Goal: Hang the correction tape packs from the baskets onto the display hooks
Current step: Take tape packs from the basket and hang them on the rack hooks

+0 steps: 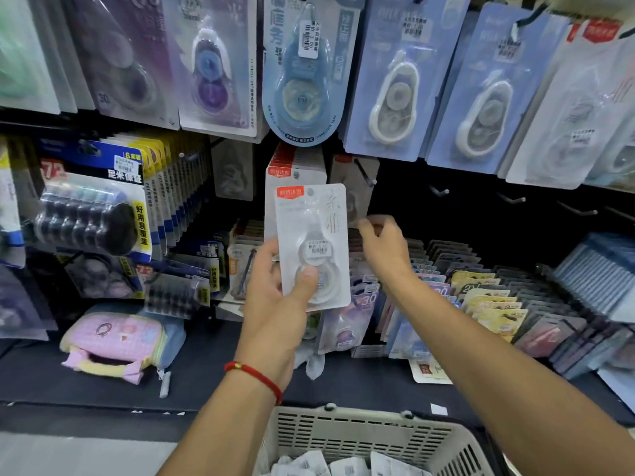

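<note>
Left hand (275, 286), red cord bracelet (256, 377) at the wrist, grips a white blister-carded correction tape pack (311, 245) — thumb pressed on the clear bubble, fingers curled behind the card. Pack held upright just before a stack of matching white, red-tabbed packs (292, 166) hanging on the display. Right hand (385, 250) raised beside the pack's right edge, fingers loosely bent, holding nothing, near a bare black metal hook (366, 175). Below — a grey slotted plastic basket (360, 438) with more white packs inside.
</note>
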The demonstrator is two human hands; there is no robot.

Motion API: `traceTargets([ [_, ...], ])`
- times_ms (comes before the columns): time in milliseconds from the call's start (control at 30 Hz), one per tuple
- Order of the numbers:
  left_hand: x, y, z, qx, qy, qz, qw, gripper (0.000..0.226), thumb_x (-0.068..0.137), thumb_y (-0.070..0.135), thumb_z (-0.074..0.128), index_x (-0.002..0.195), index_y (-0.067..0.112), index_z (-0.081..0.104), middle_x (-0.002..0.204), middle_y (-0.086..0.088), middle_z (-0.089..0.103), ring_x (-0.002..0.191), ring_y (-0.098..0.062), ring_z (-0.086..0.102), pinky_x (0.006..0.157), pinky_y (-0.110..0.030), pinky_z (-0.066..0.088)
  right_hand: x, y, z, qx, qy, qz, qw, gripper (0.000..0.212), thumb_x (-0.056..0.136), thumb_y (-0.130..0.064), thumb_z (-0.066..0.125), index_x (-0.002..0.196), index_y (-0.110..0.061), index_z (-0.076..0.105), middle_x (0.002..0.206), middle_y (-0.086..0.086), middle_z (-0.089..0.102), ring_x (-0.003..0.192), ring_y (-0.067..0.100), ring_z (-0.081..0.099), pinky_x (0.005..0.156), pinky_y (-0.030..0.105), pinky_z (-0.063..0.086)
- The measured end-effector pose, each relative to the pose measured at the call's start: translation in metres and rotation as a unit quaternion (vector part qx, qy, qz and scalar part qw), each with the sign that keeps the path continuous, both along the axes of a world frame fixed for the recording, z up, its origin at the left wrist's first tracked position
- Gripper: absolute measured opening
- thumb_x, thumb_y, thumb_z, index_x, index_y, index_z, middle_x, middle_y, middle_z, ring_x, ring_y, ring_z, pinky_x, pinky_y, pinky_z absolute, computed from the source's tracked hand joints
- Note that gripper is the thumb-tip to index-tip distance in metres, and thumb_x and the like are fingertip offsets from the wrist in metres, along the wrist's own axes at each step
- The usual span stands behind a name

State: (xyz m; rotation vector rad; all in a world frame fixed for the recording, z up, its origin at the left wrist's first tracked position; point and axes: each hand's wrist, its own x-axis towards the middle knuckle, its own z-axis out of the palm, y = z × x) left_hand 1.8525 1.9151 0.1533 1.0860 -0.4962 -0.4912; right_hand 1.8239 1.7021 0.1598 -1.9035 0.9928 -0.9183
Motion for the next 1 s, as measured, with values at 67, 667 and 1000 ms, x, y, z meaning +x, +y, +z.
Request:
traceTargets([
  [67, -0.003, -0.004, -0.002, 0.008, -0.007, -0.005, 1.0, 0.051, 0.099, -0.006, 0.062, 0.135, 0.029, 0.057, 0.117, 0.006, 0.078, 0.114, -0.018, 0.074, 0.101, -0.052, 0.058, -0.031, 0.025, 0.006, 0.018, -0.091, 0.099, 0.991, 0.028, 0.107, -0.037, 0.052, 0.115, -0.016, 0.069, 0.106, 0.005, 0.074, 0.093, 0.019, 0.071, 0.08, 0.043, 0.059],
  [667, -0.02, -0.017, -0.003, 0.044, -0.114, -0.024, 0.992, 0.063, 0.092, -0.019, 0.062, 0.138, 0.024, 0.06, 0.12, 0.007, 0.07, 0.095, -0.003, 0.072, 0.078, -0.021, 0.061, -0.091, 0.055, 0.024, 0.028, -0.128, 0.173, 0.976, 0.025, 0.102, -0.036, 0.065, 0.124, -0.025, 0.063, 0.104, -0.002, 0.081, 0.095, 0.019, 0.079, 0.069, 0.03, 0.062],
  [1000, 0.019, -0.01, -0.003, 0.29, -0.426, 0.12, 0.848, 0.069, 0.087, 0.004, 0.069, 0.15, 0.022, 0.051, 0.157, 0.005, 0.03, 0.145, -0.015, 0.03, 0.114, -0.025, 0.031, -0.005, -0.003, -0.009, -0.006, -0.033, 0.035, 0.999, 0.029, 0.108, -0.037, 0.055, 0.135, -0.027, 0.052, 0.103, 0.004, 0.07, 0.091, 0.027, 0.071, 0.078, 0.047, 0.061],
])
